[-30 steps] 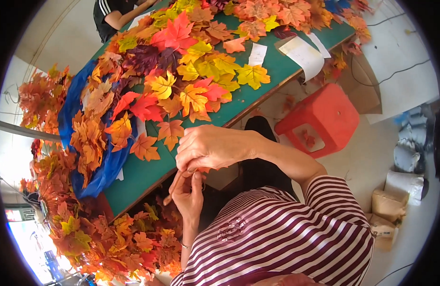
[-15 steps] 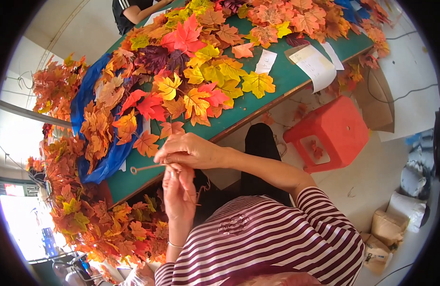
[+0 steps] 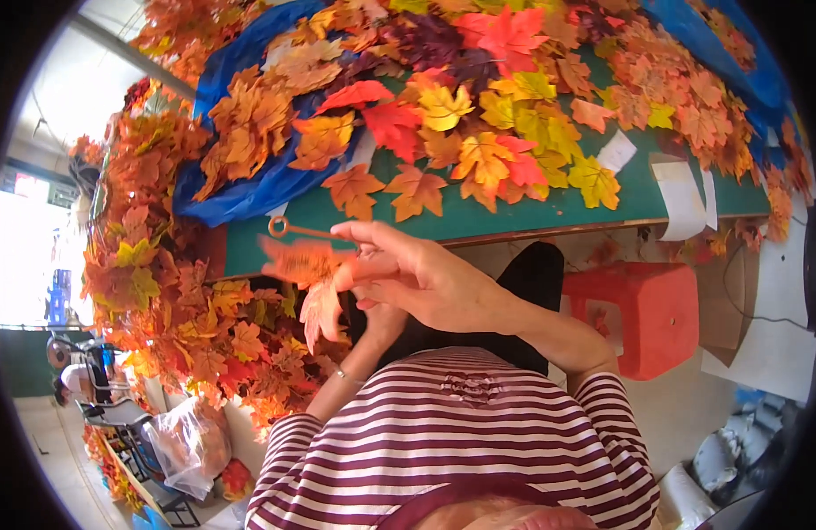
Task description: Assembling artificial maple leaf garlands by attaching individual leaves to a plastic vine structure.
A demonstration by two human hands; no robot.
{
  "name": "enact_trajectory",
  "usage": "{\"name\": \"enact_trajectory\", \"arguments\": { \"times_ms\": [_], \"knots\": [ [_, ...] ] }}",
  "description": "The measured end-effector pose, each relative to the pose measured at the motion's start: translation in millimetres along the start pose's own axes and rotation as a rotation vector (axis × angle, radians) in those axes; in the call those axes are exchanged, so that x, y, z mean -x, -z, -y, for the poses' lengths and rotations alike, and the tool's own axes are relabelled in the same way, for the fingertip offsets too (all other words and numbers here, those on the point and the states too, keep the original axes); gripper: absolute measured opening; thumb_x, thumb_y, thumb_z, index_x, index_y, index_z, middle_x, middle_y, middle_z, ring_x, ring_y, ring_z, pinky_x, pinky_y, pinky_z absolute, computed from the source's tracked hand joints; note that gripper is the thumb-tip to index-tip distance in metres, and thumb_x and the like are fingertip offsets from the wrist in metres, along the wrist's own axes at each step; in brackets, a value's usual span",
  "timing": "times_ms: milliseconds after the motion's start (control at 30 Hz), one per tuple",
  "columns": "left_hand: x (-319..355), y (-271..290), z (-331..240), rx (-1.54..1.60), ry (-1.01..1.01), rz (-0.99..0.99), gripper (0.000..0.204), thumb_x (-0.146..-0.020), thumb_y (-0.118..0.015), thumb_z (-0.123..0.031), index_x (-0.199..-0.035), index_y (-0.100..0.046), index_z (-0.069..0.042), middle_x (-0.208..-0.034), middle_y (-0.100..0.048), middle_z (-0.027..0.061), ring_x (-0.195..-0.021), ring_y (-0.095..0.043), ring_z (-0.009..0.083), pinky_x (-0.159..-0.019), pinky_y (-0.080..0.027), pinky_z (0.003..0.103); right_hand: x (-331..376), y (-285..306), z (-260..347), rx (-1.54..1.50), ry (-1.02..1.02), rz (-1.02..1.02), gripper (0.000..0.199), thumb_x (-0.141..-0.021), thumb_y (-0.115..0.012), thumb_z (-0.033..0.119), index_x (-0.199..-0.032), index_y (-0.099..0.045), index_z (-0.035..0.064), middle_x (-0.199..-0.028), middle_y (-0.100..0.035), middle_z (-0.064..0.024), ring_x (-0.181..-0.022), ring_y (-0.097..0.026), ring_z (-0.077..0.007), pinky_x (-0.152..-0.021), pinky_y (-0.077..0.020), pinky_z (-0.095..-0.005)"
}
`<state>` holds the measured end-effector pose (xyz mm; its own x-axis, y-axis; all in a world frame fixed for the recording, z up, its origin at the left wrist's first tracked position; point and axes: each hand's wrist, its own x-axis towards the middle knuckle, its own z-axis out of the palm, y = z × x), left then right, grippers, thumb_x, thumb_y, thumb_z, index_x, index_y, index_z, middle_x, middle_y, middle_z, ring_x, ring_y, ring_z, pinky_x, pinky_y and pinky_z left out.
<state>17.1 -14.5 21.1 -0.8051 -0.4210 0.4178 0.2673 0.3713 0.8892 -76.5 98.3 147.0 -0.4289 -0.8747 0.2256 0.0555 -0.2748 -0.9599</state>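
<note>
The green table [image 3: 242, 256] fills the middle of the room, a wooden edge [image 3: 479, 238] along its near side. Just beside that edge, toward the table's right end, sits a red plastic stool [image 3: 664, 318] on pale, smooth floor [image 3: 657, 420]. Well past the table's left end, white light glares through a bright opening [image 3: 24, 256]; near its far left corner slants a grey bar [image 3: 130, 55].

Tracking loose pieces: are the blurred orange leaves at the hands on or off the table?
Off: the right hand holds these orange leaves up, hiding part of the edge of the table.
</note>
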Motion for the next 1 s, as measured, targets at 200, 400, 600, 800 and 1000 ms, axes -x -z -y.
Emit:
{"name": "enact_trajectory", "arguments": {
  "times_ms": [200, 400, 600, 800, 1000],
  "knots": [
    [14, 35, -4, 0.327, 0.216, 0.05, 0.017, -0.096, -0.052, -0.023, -0.106, -0.051, -0.009, -0.1, -0.048, 0.0021, -0.091, -0.047, 0.0146, -0.077, -0.04, 0.028, -32, -31, 1, 0.809, -0.025, -0.101, 0.028, -0.086, -0.064, 0.012, -0.105, -0.045, 0.0043, -0.06, -0.058, -0.016, -0.056, -0.061, -0.0347, -0.048, -0.045, -0.0432],
    [12, 57, -21, 0.696, 0.393, 0.14, 0.012, -0.098, -0.051, -0.027, -0.096, -0.049, -0.015, -0.086, -0.044, -0.0037, -0.077, -0.041, 0.0098, -0.07, -0.034, 0.025, -70, -33, 3, 0.561, 0.033, 0.057, 0.026, -0.074, -0.078, 0.012, -0.081, -0.055, 0.0041, -0.072, -0.052, -0.0016, -0.058, -0.052, -0.0087, -0.052, -0.0409, -0.0251],
    [-4, 73, -36, 1.132, 0.403, -0.016, 0.017, -0.098, -0.051, -0.024, -0.105, -0.052, -0.009, -0.074, -0.04, -0.0058, -0.064, -0.033, 0.0082, -0.059, -0.027, 0.024, -94, -61, -13, 0.47, -0.064, -0.067, 0.022, -0.078, -0.07, -0.002, -0.082, -0.049, 0.0029, -0.074, -0.051, -0.0004, -0.058, -0.05, -0.0077, -0.052, -0.0418, -0.0236],
    [-26, 83, -48, 0.561, 0.403, -0.261, 0.01, -0.096, -0.051, -0.007, -0.1, -0.058, 0.0, -0.079, -0.054, -0.0054, -0.069, -0.046, 0.001, -0.065, -0.038, 0.015, -117, -74, -52, 0.946, 0.26, -0.237, 0.021, -0.075, -0.063, -0.006, -0.086, -0.047, 0.0012, -0.075, -0.049, -0.0103, -0.065, -0.056, -0.0217, -0.057, -0.0453, -0.035],
    [-32, 106, -54, 0.562, 0.486, -0.095, 0.014, -0.097, -0.053, -0.015, -0.094, -0.057, -0.002, -0.076, -0.056, -0.0016, -0.066, -0.049, 0.0048, -0.06, -0.041, 0.02, -107, -55, -26, 0.57, -0.104, 0.046, 0.034, -0.084, -0.065, 0.007, -0.115, -0.053, 0.0004, -0.09, -0.062, -0.0133, -0.068, -0.064, -0.0224, -0.06, -0.0506, -0.0317]
  ]
}}
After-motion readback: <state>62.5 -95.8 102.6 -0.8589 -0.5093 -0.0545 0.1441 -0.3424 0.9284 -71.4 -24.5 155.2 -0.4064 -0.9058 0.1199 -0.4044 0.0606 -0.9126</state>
